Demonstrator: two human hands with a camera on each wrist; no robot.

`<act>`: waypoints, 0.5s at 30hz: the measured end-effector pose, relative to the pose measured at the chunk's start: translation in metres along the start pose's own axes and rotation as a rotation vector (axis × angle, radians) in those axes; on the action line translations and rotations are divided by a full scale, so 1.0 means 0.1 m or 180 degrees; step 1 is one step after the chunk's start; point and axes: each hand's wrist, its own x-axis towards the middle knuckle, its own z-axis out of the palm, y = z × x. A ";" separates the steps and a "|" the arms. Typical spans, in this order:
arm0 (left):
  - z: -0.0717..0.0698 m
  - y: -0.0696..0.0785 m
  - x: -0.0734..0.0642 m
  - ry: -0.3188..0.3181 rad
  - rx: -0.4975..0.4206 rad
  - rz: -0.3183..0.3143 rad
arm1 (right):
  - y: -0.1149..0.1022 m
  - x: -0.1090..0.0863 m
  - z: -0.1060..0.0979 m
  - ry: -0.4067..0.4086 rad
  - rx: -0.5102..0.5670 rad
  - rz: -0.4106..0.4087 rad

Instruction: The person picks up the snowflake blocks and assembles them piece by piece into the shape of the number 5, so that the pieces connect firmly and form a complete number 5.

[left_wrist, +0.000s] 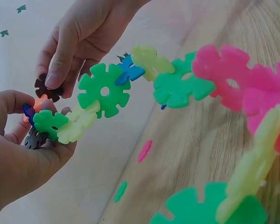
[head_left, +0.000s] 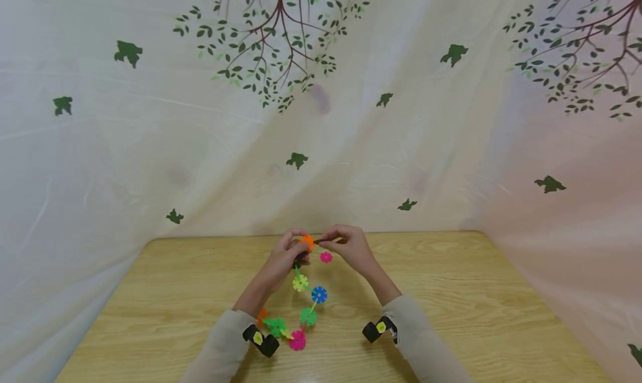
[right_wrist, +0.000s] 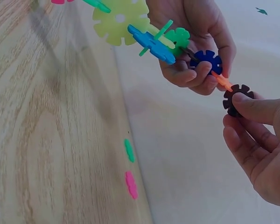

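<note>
A chain of colourful notched plastic snowflake discs hangs from my left hand (head_left: 275, 266), whose fingers and thumb grip it near its upper end. Beside those fingers are a dark blue disc (right_wrist: 207, 61) and an orange disc (head_left: 307, 243). Between thumb and fingers, my right hand (head_left: 355, 250) pinches a dark brown disc (right_wrist: 238, 99), its edge meeting the orange one. The chain runs down through a yellow disc (head_left: 300, 283), a blue disc (head_left: 319, 295) and green discs (left_wrist: 104, 90) to a pink disc (head_left: 297, 340). My left forearm partly hides its lower end.
On the wooden table (head_left: 426, 294), a loose pink disc (right_wrist: 131, 185) and a loose green disc (right_wrist: 129, 150) lie near the far edge. Behind the table hangs a pale cloth (head_left: 346, 165) printed with branches and birds. A small black camera is strapped on each wrist.
</note>
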 end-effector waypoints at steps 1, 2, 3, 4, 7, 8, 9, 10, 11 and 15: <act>0.01 0.00 0.00 0.0000 0.0005 0.0005 | -0.03 -0.01 0.00 0.0002 0.0021 -0.0006; 0.01 0.00 0.00 0.0013 0.0006 0.0008 | -0.03 -0.01 0.00 0.0010 0.0041 -0.0005; 0.02 0.00 -0.01 0.0040 -0.0002 0.0007 | -0.03 -0.02 0.01 0.0016 0.0067 -0.0006; 0.02 0.00 -0.01 0.0059 -0.0003 0.0012 | -0.03 -0.02 0.01 0.0023 0.0090 -0.0009; 0.03 -0.02 0.00 0.0099 -0.0007 0.0045 | -0.02 -0.02 0.02 0.0043 0.0120 -0.0013; 0.04 -0.02 0.00 0.0104 -0.0015 0.0062 | -0.02 -0.03 0.02 0.0050 0.0130 -0.0015; 0.04 -0.03 0.01 0.0099 -0.0021 0.0088 | -0.01 -0.03 0.02 0.0053 0.0140 -0.0019; 0.04 -0.03 0.01 0.0086 -0.0026 0.0118 | -0.01 -0.03 0.03 0.0054 0.0143 -0.0032; 0.04 -0.04 0.01 0.0071 -0.0027 0.0150 | 0.00 -0.03 0.03 0.0057 0.0144 -0.0046; 0.05 -0.04 0.00 0.0063 -0.0013 0.0245 | 0.02 -0.03 0.05 0.0097 0.0145 -0.0066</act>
